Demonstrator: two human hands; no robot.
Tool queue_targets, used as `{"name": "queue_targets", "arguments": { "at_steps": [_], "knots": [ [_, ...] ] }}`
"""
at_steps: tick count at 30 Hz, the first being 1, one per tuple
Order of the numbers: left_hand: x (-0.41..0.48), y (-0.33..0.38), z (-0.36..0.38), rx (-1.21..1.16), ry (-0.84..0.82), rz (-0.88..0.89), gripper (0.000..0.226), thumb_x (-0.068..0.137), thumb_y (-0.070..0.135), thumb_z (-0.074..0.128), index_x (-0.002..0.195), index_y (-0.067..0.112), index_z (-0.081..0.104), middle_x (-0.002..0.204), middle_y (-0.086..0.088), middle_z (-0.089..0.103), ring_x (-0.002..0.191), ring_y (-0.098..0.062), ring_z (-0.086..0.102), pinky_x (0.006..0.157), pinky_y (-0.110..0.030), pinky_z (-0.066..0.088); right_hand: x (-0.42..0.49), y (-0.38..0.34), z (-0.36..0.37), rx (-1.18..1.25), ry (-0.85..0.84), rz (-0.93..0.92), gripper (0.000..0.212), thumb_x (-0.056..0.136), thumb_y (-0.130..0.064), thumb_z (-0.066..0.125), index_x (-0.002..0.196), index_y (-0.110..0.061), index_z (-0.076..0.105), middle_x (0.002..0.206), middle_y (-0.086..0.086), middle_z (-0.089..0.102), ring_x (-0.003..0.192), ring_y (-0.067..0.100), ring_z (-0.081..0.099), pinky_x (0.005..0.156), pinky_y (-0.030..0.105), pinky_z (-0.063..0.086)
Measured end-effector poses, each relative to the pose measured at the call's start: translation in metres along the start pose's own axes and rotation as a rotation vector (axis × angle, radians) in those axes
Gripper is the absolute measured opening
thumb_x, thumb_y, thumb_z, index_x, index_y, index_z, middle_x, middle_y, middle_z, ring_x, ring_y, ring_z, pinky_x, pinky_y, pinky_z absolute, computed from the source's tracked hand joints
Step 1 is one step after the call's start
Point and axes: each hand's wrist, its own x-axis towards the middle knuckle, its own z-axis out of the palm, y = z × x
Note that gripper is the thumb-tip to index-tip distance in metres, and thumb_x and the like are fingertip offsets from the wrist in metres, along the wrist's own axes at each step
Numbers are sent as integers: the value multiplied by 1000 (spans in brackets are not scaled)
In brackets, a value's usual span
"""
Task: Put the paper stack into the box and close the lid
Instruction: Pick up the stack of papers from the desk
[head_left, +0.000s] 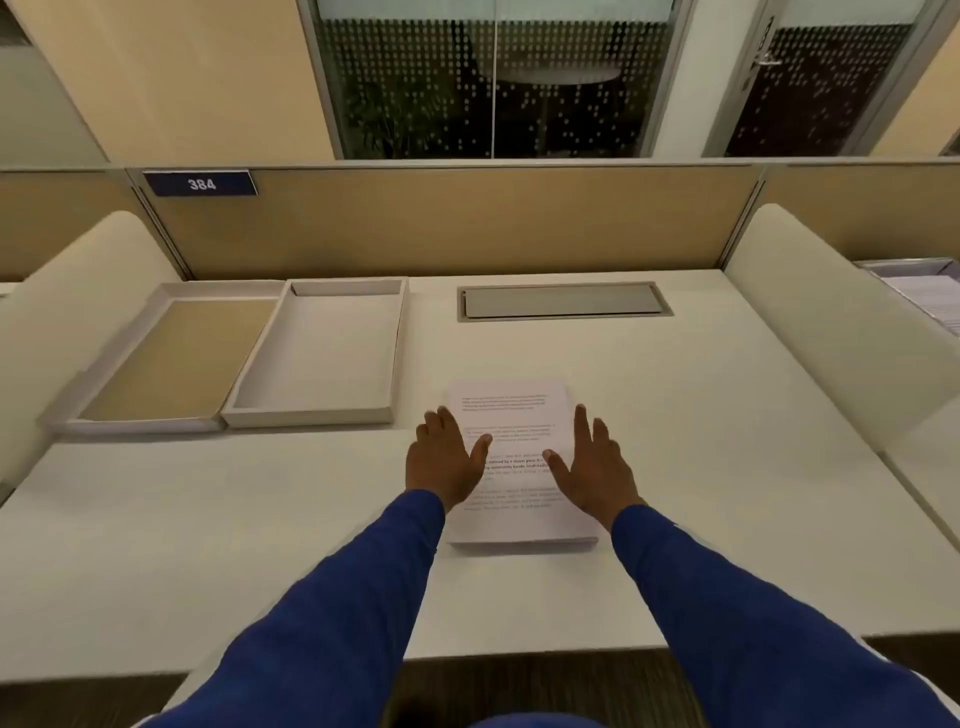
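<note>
A stack of printed white paper (514, 415) lies flat on the desk in front of me. My left hand (445, 457) hovers at the stack's left edge with fingers spread, and my right hand (592, 462) is at its right edge, also open; neither holds anything. To the left stands an empty white box (317, 415), open at the top. Its lid (156, 423) lies upside down beside it, further left, showing a tan inner face.
A grey cable hatch (563, 301) is set into the desk behind the stack. A tan partition (467, 223) bounds the far edge, with cream side dividers (831, 332) left and right. More papers (924, 296) sit in the neighbouring bay at far right.
</note>
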Motion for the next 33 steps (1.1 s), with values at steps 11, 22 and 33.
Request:
{"name": "queue_targets", "arguments": {
  "at_steps": [11, 22, 33],
  "knots": [
    [-18, 13, 35, -231, -200, -420, 67, 98, 62, 47, 129, 3, 57, 133, -16, 50, 123, -32, 52, 96, -40, 48, -15, 5, 34, 30, -92, 225, 93, 98, -54, 50, 162, -7, 1, 154, 18, 36, 136, 36, 41, 102, 44, 46],
    [-7, 22, 25, -632, -181, -695, 61, 89, 32, 70, 138, 5, 45, 140, -16, 48, 126, -35, 52, 103, -43, 50, -9, -4, 38, 58, -82, 288, 93, 96, -56, 53, 160, -6, 7, 151, 18, 35, 135, 37, 40, 103, 45, 45],
    [3, 5, 28, -1049, -260, -650, 36, 90, 7, 66, 124, -1, 64, 115, -17, 71, 106, -36, 69, 94, -49, 60, -4, -9, 40, 47, -87, 328, 99, 91, -60, 57, 160, -7, 9, 151, 19, 33, 134, 39, 41, 104, 47, 45]
  ]
}}
